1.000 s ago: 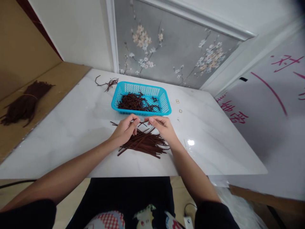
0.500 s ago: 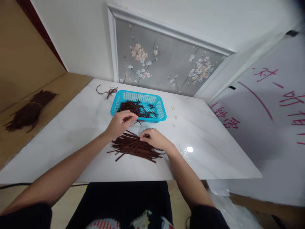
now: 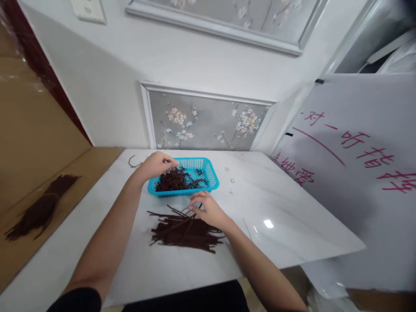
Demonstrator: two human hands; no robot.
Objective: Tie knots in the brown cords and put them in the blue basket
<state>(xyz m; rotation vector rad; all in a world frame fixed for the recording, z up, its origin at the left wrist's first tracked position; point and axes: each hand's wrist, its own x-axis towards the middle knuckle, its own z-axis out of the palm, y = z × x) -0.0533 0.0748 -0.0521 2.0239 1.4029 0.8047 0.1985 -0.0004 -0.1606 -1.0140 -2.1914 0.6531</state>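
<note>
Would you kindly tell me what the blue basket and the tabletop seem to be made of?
The blue basket looks like smooth moulded plastic, given its even colour and perforated walls. The tabletop, glossy with faint grey veining and a bright reflection, may be stone or laminate.

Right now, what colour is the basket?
Bright blue basket, leaning turquoise; best seen in the head view.

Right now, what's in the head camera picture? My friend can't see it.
A person's bare left hand is over a blue rectangular plastic basket of tangled brown strips; the right hand is at a nearer pile of long brown strips. Basket and pile sit on a shiny white table.
</note>
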